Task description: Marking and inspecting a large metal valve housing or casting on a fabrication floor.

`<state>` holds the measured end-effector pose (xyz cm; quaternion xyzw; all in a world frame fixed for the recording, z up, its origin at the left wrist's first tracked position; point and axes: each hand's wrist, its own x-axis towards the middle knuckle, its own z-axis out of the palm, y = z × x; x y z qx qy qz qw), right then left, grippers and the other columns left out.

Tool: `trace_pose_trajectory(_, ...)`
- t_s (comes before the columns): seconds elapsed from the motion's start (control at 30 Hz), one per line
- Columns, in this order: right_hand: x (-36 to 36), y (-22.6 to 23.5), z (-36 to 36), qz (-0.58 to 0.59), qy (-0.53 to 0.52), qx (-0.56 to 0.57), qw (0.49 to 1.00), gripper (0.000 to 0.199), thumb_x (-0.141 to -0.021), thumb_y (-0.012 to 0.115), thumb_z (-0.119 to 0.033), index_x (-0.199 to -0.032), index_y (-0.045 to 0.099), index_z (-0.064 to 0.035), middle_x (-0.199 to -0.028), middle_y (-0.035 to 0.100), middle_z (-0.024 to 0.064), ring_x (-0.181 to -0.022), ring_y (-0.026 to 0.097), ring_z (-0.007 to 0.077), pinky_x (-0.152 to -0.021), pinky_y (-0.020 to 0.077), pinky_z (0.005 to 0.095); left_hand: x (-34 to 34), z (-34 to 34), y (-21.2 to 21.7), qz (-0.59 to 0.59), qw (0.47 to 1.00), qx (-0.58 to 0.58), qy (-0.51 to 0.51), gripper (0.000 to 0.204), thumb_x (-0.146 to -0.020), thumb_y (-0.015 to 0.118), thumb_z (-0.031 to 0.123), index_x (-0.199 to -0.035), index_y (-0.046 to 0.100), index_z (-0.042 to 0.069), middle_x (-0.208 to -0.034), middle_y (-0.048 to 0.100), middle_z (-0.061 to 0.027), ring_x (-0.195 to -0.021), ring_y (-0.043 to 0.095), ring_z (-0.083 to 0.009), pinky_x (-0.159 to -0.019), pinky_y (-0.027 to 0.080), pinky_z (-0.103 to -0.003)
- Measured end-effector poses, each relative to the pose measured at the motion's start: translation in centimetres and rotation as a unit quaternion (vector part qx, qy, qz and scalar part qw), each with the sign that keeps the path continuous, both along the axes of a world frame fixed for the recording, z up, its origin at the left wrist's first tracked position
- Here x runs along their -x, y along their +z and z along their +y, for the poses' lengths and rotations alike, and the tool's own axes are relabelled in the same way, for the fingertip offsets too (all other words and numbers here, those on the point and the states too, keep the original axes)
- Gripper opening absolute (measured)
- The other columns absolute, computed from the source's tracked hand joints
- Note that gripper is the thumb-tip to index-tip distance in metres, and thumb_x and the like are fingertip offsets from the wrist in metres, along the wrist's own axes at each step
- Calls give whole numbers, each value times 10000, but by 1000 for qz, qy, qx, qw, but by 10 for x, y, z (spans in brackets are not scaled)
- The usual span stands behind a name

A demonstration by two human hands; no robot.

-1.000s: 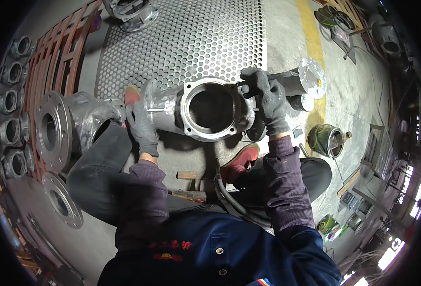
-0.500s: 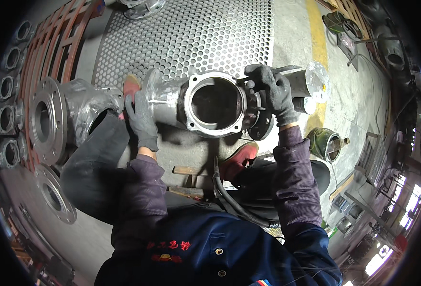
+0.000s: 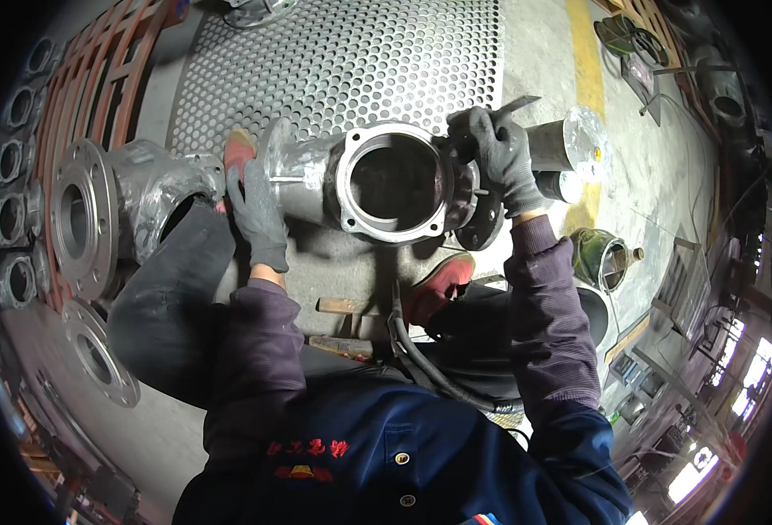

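Observation:
A grey cast-metal valve body [image 3: 305, 182] lies in front of me, its square flanged opening [image 3: 348, 206] facing up. My left hand [image 3: 259, 219], in a grey glove, rests against the round flange [image 3: 274, 144] at its left end, fingers stretched out. At the right end, above the dark round flange [image 3: 482, 223], my gloved right hand [image 3: 504, 162] is closed around a thin, flat dark metal strip [image 3: 517, 104]. One end of the strip sticks out to the right; its other end is hidden by the hand and casting, so its exact kind cannot be told.
A second flanged casting [image 3: 88, 219] stands at my left, with a loose flange ring [image 3: 97, 350] nearer. Beyond lies a perforated metal plate [image 3: 342, 61]. A metal cylinder [image 3: 569, 144] and a green fitting [image 3: 597, 258] are at right. A black hose [image 3: 429, 372] runs between my legs.
My right hand has shifted slightly and turned, so the strip's free end now points more up and to the right. My left hand stays at the flange.

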<state>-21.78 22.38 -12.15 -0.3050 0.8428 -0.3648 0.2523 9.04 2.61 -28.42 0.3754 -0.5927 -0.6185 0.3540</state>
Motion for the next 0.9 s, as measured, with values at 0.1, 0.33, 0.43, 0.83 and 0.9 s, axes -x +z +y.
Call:
trace_pose_trajectory(0.1, 7, -27, 4, -376, -232, 192, 876, 312, -946, 557, -255, -903, 610, 49, -795, 660, 112, -607, 591, 151, -558, 504, 274, 4, 1, 3, -103, 989, 110, -8, 463, -990, 353, 150, -1451, 305, 171, -1508, 292, -111, -1411, 240, -210, -1168, 142, -355)
trace_pose_trajectory(0.33, 7, -43, 20, -340, -309, 339, 821, 319, -967, 478, -206, -1047, 562, 91, -887, 638, 166, -627, 566, 145, -500, 467, 272, 9, 5, 6, -376, 847, 375, -31, 408, -984, 419, 150, -1391, 409, 145, -1419, 427, -116, -1311, 398, -194, -1104, 278, -311)
trace_pose_trajectory(0.43, -43, -6, 12, -428, -209, 357, 803, 391, -983, 494, -302, -1093, 558, 68, -907, 630, 112, -652, 553, 128, -561, 476, 227, -15, -25, -27, -20, 992, -31, 117, 437, -933, 569, 241, -1339, 449, 135, -1186, 597, -172, -1009, 610, -276, -884, 456, -352)
trace_pose_trajectory(0.83, -149, -27, 21, -206, 6, 166, 964, 391, -1024, 420, -292, -1138, 616, 27, -942, 683, 107, -759, 614, 123, -694, 487, 240, 41, 22, 51, -207, 974, 34, 80, 492, -919, 502, 31, -1385, 344, 53, -1334, 490, -140, -1155, 546, -241, -973, 436, -296)
trace_pose_trajectory(0.9, -153, -33, 19, -168, 1, 157, 973, 391, -1022, 428, -293, -1127, 618, 33, -936, 684, 113, -760, 619, 128, -698, 490, 241, 29, 9, 14, -152, 982, 41, 101, 560, -895, 580, 154, -1402, 344, 120, -1243, 532, -170, -1068, 569, -249, -917, 446, -330)
